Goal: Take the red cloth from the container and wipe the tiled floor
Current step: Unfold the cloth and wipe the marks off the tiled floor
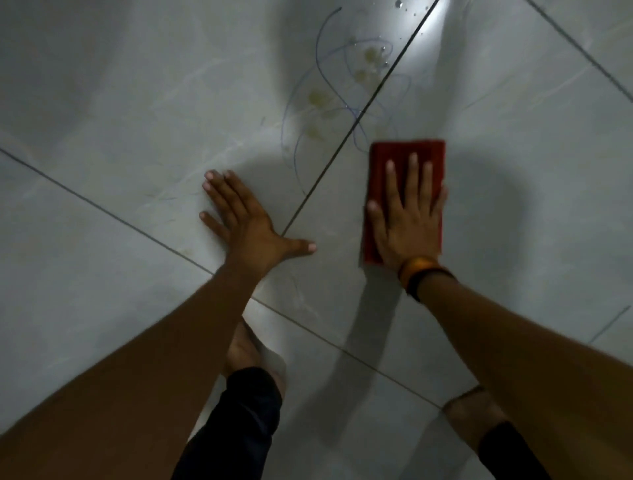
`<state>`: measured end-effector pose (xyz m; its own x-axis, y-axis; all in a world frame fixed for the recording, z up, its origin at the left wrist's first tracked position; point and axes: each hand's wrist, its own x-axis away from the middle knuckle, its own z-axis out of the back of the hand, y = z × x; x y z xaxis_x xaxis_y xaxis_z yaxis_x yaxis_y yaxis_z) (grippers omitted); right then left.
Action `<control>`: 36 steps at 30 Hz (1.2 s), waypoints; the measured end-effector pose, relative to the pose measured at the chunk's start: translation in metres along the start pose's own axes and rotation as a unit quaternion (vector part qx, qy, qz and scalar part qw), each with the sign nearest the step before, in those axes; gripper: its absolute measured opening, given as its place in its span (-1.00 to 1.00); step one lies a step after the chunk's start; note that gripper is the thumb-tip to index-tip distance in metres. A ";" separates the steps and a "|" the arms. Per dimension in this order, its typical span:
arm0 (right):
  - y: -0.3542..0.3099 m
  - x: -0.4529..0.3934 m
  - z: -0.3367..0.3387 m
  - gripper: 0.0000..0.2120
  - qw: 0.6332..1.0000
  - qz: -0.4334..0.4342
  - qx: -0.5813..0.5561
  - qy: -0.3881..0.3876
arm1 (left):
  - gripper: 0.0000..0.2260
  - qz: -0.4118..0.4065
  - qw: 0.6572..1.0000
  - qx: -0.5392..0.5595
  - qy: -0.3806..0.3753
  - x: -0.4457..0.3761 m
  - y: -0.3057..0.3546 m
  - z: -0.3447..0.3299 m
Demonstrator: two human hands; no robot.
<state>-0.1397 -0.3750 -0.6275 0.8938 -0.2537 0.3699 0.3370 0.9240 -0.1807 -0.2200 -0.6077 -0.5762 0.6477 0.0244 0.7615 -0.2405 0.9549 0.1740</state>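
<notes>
A folded, rectangular red cloth point(407, 161) was seen lying flat on the pale grey glossy tiled floor point(120, 102), right of the frame's centre. The right hand point(407, 226) was pressed palm-down on top of it, fingers spread and straight, so the cloth was held under the palm rather than clenched in a grip. An orange band and a dark band point(423, 274) were worn on that wrist. The left hand point(246, 222) was laid flat on bare tile near the centre of the frame, fingers splayed and nothing held, well apart from the cloth. A dark grout line point(342, 147) ran diagonally between the two hands. Just above the cloth, in the upper middle of the frame, thin blue scribbled lines point(322, 54) and yellowish smudges point(318, 97) were marked on the floor, with water droplets point(399, 4) at the top edge. Bare feet and dark trouser legs point(239, 418) were seen at the bottom.
</notes>
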 end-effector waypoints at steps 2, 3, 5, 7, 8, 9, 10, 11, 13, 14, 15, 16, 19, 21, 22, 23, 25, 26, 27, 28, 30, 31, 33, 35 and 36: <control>-0.034 -0.043 -0.004 -0.37 0.998 0.005 -0.005 0.055 | 0.72 -0.004 1.000 0.007 0.012 -0.018 0.007 0.003; -0.051 -0.052 -0.010 -0.37 0.997 0.050 0.005 0.061 | 0.73 0.000 1.000 0.006 0.016 -0.023 0.009 0.002; -0.077 -0.040 -0.017 -0.37 0.979 0.197 0.034 0.043 | 0.71 0.006 1.000 0.000 0.003 -0.024 0.009 0.006; -0.069 -0.005 -0.016 -0.39 0.959 0.279 0.040 0.003 | 0.70 -0.008 1.000 -0.020 -0.020 -0.017 0.005 0.013; -0.056 0.011 -0.012 -0.40 0.962 0.270 0.039 -0.008 | 0.69 -0.019 0.999 -0.029 -0.031 -0.012 0.003 0.020; -0.039 0.025 -0.007 -0.40 0.971 0.236 0.038 -0.014 | 0.68 -0.025 0.998 -0.035 -0.040 -0.009 0.002 0.027; -0.021 0.033 0.000 -0.40 0.982 0.183 0.037 -0.020 | 0.67 -0.027 0.998 -0.039 -0.042 -0.009 0.003 0.034; -0.004 0.035 0.008 -0.39 0.992 0.115 0.034 -0.030 | 0.67 -0.026 0.998 -0.041 -0.038 -0.009 0.004 0.038; 0.020 0.011 0.024 -0.38 0.999 -0.020 0.022 -0.037 | 0.68 -0.019 0.999 -0.027 -0.031 -0.015 0.016 0.040; 0.023 -0.012 0.031 -0.37 0.997 -0.068 0.006 -0.027 | 0.70 -0.011 0.999 -0.014 -0.032 -0.020 0.023 0.036; 0.019 -0.039 0.038 -0.37 0.995 -0.097 -0.012 -0.005 | 0.72 0.002 1.000 0.004 -0.027 -0.027 0.030 0.032; 0.008 -0.066 0.042 -0.36 0.994 -0.105 -0.025 0.023 | 0.74 0.020 0.999 0.024 -0.018 -0.031 0.035 0.027; -0.043 -0.120 0.035 -0.38 0.994 -0.068 -0.022 0.088 | 0.76 0.035 0.997 0.068 0.001 -0.041 0.036 0.015; -0.069 -0.112 0.025 -0.39 0.995 0.067 0.010 0.068 | 0.77 0.025 0.998 0.064 0.006 -0.042 0.032 0.014; -0.071 -0.095 0.022 -0.40 0.987 0.154 0.031 0.041 | 0.77 0.026 0.998 0.054 0.003 -0.041 0.032 0.015; -0.064 -0.077 0.021 -0.41 0.974 0.222 0.045 0.011 | 0.77 0.033 0.998 0.044 -0.001 -0.040 0.033 0.017; -0.028 -0.052 0.026 -0.42 0.963 0.262 0.059 -0.025 | 0.78 0.052 0.998 0.046 -0.012 -0.037 0.037 0.022; -0.008 -0.047 0.031 -0.41 0.971 0.230 0.053 -0.022 | 0.78 0.053 0.997 0.052 -0.016 -0.036 0.039 0.023; 0.012 -0.050 0.037 -0.40 0.985 0.169 0.042 -0.012 | 0.78 0.054 0.997 0.057 -0.017 -0.036 0.041 0.023; 0.027 -0.059 0.044 -0.39 0.995 0.091 0.031 -0.005 | 0.78 0.058 0.997 0.058 -0.014 -0.036 0.041 0.023; 0.038 -0.101 0.060 -0.38 0.998 -0.054 0.005 0.021 | 0.78 0.059 0.997 0.056 -0.011 -0.039 0.038 0.018; 0.032 -0.129 0.069 -0.37 0.994 -0.100 -0.017 0.044 | 0.78 0.058 0.997 0.058 -0.012 -0.041 0.036 0.015; -0.002 -0.186 0.079 -0.35 0.988 -0.126 -0.037 0.078 | 0.79 0.059 0.996 0.064 -0.009 -0.044 0.032 0.012; -0.048 -0.215 0.079 -0.35 0.994 -0.066 -0.016 0.085 | 0.79 0.057 0.996 0.065 -0.005 -0.045 0.031 0.011; -0.068 -0.213 0.074 -0.36 0.997 0.001 -0.001 0.074 | 0.79 0.054 0.996 0.066 -0.005 -0.044 0.031 0.012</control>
<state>-0.3753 -0.3620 -0.6263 0.9284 -0.2917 0.2302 0.3357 0.9240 -0.1831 -0.2643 -0.5826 -0.5965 0.6057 0.1204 0.7865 -0.4012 0.8999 0.1712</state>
